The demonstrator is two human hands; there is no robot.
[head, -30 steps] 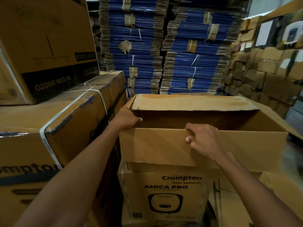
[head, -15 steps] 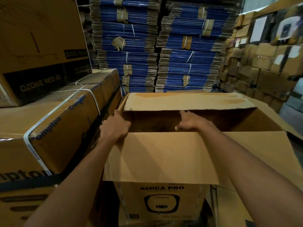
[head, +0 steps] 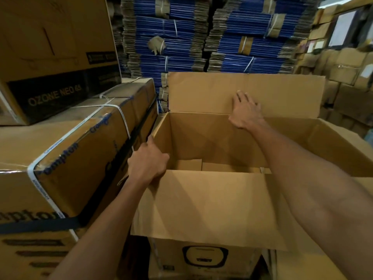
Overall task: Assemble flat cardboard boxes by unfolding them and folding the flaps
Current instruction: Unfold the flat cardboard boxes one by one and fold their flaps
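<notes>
A brown cardboard box [head: 203, 142] stands open in front of me, its bottom flaps folded shut inside. Its far flap [head: 201, 91] stands upright. My right hand [head: 245, 110] lies flat against that flap, fingers straight and spread. The near flap [head: 207, 207] hangs outward toward me over the printed front wall. My left hand [head: 148, 162] grips the box's left wall at the near corner, fingers curled over the edge. The right flap [head: 347, 146] slopes outward.
Strapped brown cartons [head: 60, 156] crowd the box's left side, with an "OZONE NEO" carton [head: 54, 57] stacked on them. Tall bundles of flat blue cardboard [head: 201, 37] stand behind. Piled brown boxes [head: 347, 77] fill the right.
The far flap, lying folded over the opening before, now stands upright, pushed back by my right hand. The near flap has dropped further outward. My left hand shifted onto the left wall's edge.
</notes>
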